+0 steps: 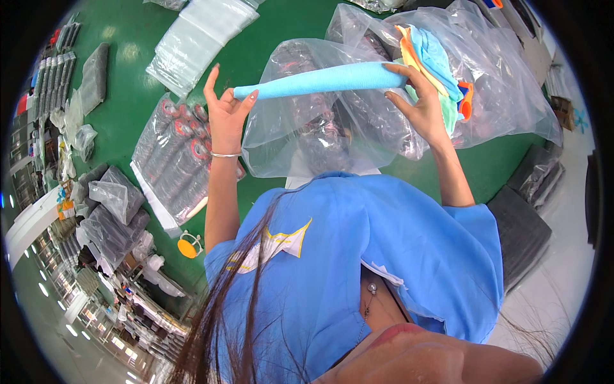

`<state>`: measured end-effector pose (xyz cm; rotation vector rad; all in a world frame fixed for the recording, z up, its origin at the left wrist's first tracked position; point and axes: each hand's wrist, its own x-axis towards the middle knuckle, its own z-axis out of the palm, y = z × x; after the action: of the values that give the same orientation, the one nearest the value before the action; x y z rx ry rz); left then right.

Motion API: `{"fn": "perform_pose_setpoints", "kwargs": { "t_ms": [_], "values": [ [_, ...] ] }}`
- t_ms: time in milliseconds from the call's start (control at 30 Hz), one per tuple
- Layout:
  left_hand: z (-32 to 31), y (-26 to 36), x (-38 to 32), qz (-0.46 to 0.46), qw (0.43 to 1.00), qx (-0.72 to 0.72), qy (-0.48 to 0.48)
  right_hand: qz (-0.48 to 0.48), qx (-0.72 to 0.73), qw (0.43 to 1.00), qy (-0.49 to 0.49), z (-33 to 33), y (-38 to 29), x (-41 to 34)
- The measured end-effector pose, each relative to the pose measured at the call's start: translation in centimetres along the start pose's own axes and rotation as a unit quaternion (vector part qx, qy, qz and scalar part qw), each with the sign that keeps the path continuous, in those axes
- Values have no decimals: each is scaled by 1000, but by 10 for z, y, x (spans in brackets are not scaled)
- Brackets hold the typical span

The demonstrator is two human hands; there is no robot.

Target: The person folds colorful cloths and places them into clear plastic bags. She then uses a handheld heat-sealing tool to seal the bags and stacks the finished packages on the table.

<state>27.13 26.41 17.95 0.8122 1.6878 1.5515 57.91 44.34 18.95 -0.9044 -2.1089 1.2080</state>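
Observation:
A light blue folded cloth (316,80) is stretched into a long strip in front of me. Its narrow end is pinched between the thumb and fingers of my left hand (229,108). At the wider end, my right hand (422,105) grips it with thumb below and fingers above. Just beyond my right hand lies a stack of blue, orange, yellow and green cloths (434,60), resting on clear plastic bags. Below the strip, a large clear plastic bag (283,129) holds dark wrapped rolls.
Bundled plastic-wrapped rolls (177,149) sit left on the green floor (235,45). Flat clear plastic bags (204,41) lie at upper left. An orange-and-blue object (465,101) is beside the cloths. A yellow round stool (188,248) stands lower left. Dark wrapped bundles (112,216) are piled farther left.

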Motion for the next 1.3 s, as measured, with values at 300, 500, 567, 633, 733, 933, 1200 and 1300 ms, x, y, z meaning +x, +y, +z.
{"fn": "perform_pose_setpoints", "kwargs": {
  "t_ms": [300,500,567,633,733,933,1200,1300],
  "values": [
    [8,-98,-38,166,764,491,-383,-92,-81,943,-310,6,49,-20],
    [42,-192,-19,-271,681,315,-603,213,74,754,-616,41,126,-16],
    [46,-213,10,-457,659,229,-552,308,143,732,-590,44,131,-6],
    [42,-244,45,-279,696,429,-503,279,97,768,-567,48,128,8],
    [55,-241,72,118,765,596,-212,64,-96,852,-511,56,113,26],
    [63,-244,114,247,649,699,-167,-31,-244,850,-467,151,111,2],
    [66,-295,85,123,600,775,-155,34,-255,796,-548,276,158,-64],
    [81,-285,42,164,758,604,-183,61,-263,769,-579,292,169,-72]
  ]
}}
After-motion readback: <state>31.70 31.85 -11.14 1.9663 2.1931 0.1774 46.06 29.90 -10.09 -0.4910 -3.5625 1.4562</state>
